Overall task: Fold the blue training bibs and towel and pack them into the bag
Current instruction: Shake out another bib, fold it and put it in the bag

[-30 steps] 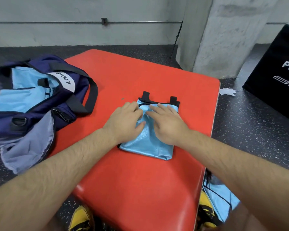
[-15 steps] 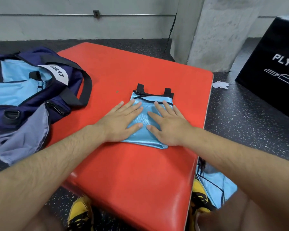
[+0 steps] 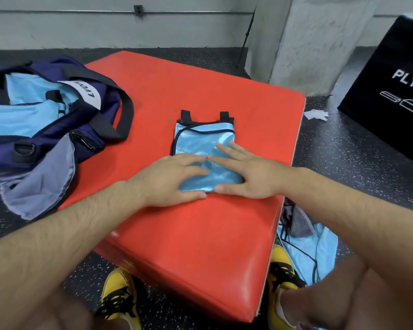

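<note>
Pressing is seen in the head view: the folded bib (image 3: 204, 139) lies on the red pad (image 3: 200, 236), and the left hand (image 3: 169, 179) and right hand (image 3: 250, 176) are laid flat on its near half, fingers straight, fingertips meeting in the middle. A second ago the fingers were bunched near the top of the cloth — now the top is uncovered and smoothed. The fold is judged finished — the bib can next be carried to the open bag (image 3: 48, 144) at the left, where blue cloth (image 3: 22, 120) is already packed.
</note>
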